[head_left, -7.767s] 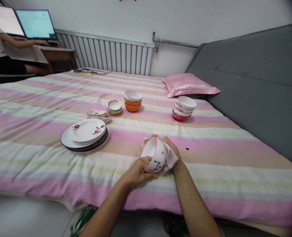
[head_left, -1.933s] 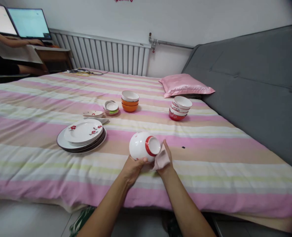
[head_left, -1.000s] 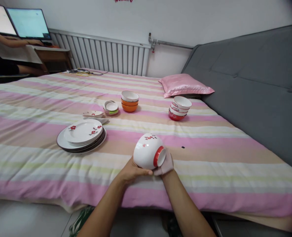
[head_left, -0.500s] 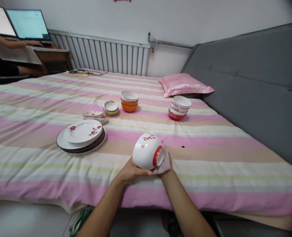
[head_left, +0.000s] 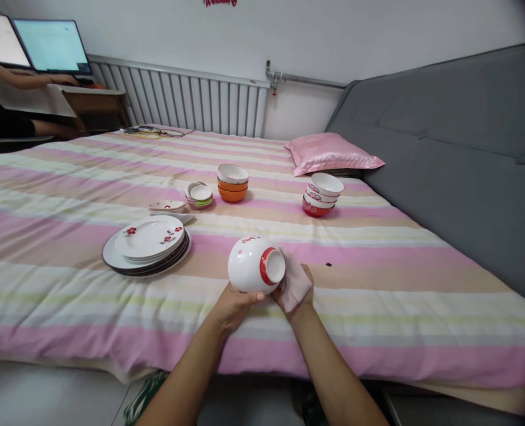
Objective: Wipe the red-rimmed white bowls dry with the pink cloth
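A white bowl [head_left: 247, 266] with a red foot ring and red flower marks is tipped on its side above the near edge of the bed, its base turned towards me and to the right. My left hand [head_left: 236, 305] grips its lower left side, thumb along the outer wall and the other fingers mostly hidden beneath. My right hand [head_left: 304, 299] is closed on a pale pinkish cloth [head_left: 295, 283], which lies against the right side of the bowl by the foot ring.
On the striped bedspread [head_left: 378, 331] are stacked plates [head_left: 149, 236], small dishes [head_left: 167, 206], little bowls [head_left: 199, 192], orange and white bowls [head_left: 233, 183], and red and white bowls [head_left: 323, 194]. A pink pillow [head_left: 333, 152] lies by the grey headboard [head_left: 444, 112]. At far left a person's arm [head_left: 20, 78] reaches towards a desk with monitors [head_left: 52, 44].
The bowl has shifted left and turned so that its foot ring faces me more. My right hand with the cloth has opened a little space from the foot ring, showing more cloth.
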Demonstrator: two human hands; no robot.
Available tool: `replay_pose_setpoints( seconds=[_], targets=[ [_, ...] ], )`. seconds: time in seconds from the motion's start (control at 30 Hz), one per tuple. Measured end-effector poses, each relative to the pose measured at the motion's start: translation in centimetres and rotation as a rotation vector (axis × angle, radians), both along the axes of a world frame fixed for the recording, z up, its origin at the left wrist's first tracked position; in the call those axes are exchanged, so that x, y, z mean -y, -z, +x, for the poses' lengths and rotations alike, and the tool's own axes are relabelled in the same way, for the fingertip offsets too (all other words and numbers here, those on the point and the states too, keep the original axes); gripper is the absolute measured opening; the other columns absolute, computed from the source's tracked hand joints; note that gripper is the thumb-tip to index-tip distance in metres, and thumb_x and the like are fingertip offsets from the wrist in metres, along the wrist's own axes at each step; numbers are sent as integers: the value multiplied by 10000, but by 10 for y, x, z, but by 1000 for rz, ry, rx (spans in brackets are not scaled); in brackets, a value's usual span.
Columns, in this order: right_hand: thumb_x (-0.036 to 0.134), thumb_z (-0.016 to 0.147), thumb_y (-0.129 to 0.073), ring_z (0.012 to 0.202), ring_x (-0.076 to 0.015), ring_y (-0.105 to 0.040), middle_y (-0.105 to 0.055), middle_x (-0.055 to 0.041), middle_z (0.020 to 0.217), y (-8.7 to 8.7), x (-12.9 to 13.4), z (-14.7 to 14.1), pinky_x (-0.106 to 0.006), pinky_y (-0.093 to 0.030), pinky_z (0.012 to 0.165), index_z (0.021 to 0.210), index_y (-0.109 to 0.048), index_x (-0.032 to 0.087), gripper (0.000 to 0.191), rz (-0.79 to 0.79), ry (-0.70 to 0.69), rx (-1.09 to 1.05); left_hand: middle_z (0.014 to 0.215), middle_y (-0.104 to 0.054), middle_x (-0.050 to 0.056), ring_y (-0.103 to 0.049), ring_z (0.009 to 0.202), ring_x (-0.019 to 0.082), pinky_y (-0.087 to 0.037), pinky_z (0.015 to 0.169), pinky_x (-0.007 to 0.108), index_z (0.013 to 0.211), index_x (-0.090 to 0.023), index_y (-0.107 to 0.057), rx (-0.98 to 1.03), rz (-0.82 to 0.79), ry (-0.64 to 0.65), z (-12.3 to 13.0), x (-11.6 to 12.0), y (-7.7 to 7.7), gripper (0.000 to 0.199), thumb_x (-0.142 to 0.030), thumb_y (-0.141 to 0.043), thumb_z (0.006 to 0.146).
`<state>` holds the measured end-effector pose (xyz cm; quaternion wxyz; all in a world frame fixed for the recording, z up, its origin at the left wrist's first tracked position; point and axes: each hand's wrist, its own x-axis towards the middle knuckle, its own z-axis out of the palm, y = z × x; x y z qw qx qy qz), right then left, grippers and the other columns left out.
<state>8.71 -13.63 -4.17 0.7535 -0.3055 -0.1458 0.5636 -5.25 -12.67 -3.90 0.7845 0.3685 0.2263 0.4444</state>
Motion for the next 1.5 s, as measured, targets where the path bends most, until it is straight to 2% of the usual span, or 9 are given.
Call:
replay_pose_setpoints(
  seconds=[0.13, 0.27, 0.43, 0.67, 0.9, 1.1, 1.27, 1.4, 1.5],
  targets=[
    [303, 708, -559, 781, -162, -667, -717, 26, 767, -5, 0, 1, -255, -564, 722, 791, -665, 228, 154, -52, -161, -206, 1061, -735, 110, -638, 1085, 280, -464, 991, 402, 1162, -161, -646, 75, -25, -57, 2, -3, 1, 679, -177, -877, 523],
    [264, 733, -639, 851, -163, -681, -745, 21, 858, -2, 0, -4, -256, -547, 793, 932, -683, 218, 209, -48, -145, -203, 1057, -735, 111, -647, 1071, 284, -477, 979, 408, 1188, -163, -629, 82, -26, -52, 2, -4, 0, 708, -185, -877, 526],
    [366, 794, -663, 966, -206, -677, -747, 4, 975, -9, 4, -10, -324, -531, 881, 1048, -663, 225, 290, 52, -223, -142, 1025, -742, 117, -659, 1036, 289, -486, 957, 400, 1152, -144, -652, 36, -8, -13, -1, -2, 1, 715, -188, -896, 482],
    [542, 828, -598, 1014, -238, -670, -746, -5, 994, -11, 7, -11, -396, -508, 932, 1136, -628, 245, 429, 68, -267, -112, 886, -757, 103, -684, 894, 260, -527, 839, 362, 997, -125, -715, -127, -23, 125, -7, 0, -1, 637, -134, -914, 391],
    [643, 819, -544, 1006, -280, -676, -754, -33, 968, -9, 11, -11, -455, -519, 896, 1156, -623, 241, 530, 55, -372, -113, 932, -747, 97, -665, 919, 263, -521, 860, 392, 1054, -145, -699, -221, 92, 246, -20, -6, -6, 678, -125, -905, 409],
    [609, 843, -535, 976, -268, -682, -747, -31, 937, -7, 14, -13, -430, -534, 859, 1142, -615, 236, 484, 91, -358, -31, 956, -740, 105, -653, 935, 281, -505, 890, 432, 1043, -141, -698, -233, 203, 345, -31, -12, -9, 644, -161, -904, 433],
    [538, 845, -586, 983, -242, -672, -727, -14, 1000, 0, 12, -13, -390, -528, 872, 1117, -600, 249, 396, 157, -273, 50, 984, -735, 119, -656, 934, 288, -508, 884, 435, 1082, -121, -684, -230, 275, 407, -39, -17, -9, 672, -181, -896, 447],
    [500, 836, -617, 979, -228, -669, -717, -14, 1033, 2, 13, -13, -369, -522, 881, 1060, -608, 235, 347, 182, -275, 89, 937, -735, 119, -660, 923, 302, -515, 863, 435, 1088, -116, -677, -201, 293, 412, -41, -18, -12, 681, -208, -895, 449],
    [475, 838, -623, 963, -227, -675, -729, -14, 978, -3, 14, -12, -368, -527, 873, 1026, -624, 221, 316, 148, -272, 52, 905, -734, 107, -663, 918, 290, -523, 842, 394, 1103, -133, -675, -199, 282, 360, -40, -16, -14, 682, -196, -890, 459]
  ],
)
